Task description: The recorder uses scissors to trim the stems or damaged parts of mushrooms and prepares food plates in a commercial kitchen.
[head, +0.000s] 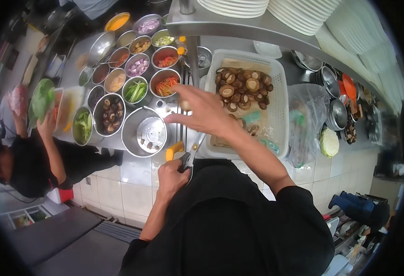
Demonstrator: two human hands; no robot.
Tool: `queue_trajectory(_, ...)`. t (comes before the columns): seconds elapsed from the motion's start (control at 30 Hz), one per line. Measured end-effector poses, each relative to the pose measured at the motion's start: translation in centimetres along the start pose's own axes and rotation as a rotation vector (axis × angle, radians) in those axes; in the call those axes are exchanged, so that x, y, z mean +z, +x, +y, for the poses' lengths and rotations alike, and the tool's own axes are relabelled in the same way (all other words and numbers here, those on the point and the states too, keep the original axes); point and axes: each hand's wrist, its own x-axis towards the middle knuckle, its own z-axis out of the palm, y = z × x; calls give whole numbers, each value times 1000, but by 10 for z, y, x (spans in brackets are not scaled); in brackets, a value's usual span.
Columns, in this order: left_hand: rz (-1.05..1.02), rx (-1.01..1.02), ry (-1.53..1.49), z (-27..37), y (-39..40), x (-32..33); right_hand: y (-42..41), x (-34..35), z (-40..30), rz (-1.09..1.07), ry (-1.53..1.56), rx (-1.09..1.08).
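Note:
My left hand [173,176] grips the handles of a pair of kitchen scissors [194,146] at the front edge of the counter. My right hand [207,112] hangs over the counter with thumb and fingers spread; a pale, blurred round thing [185,105] shows in the gap between them, apparently loose. Left of that hand is a steel pot [127,146] with several small brown pieces on its bottom. Under my right forearm stands a white plastic basket [280,89], lined with brown paper, holding a heap of brown-capped mushrooms [243,86].
Steel pots of cut vegetables, including carrot strips [165,86] and mushrooms [108,117], crowd the left. A steel shelf [243,29] with stacked plates overhangs the back. A plastic bag [305,120] and cabbage [329,142] lie right. At left a co-worker holds a leafy green vegetable [43,98].

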Motion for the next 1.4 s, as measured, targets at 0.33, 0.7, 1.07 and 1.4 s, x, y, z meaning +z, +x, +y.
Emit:
queue_trajectory(0.33, 150, -92, -91, -21, 2, -4, -17, -53, 89, -217, -86, 314)
queue_trajectory(0.7, 141, -23, -87, -6, 24, -6, -160, -93, 163, -579, -361, 668)
queue_trajectory(1.07, 74, 39, -126, 24, 25, 8, -137, -37, 126, -424, -222, 681)
queue_trajectory(1.4, 100, 82, -116, 26, 21, 19, -156, -34, 152, -318, 108, 817)
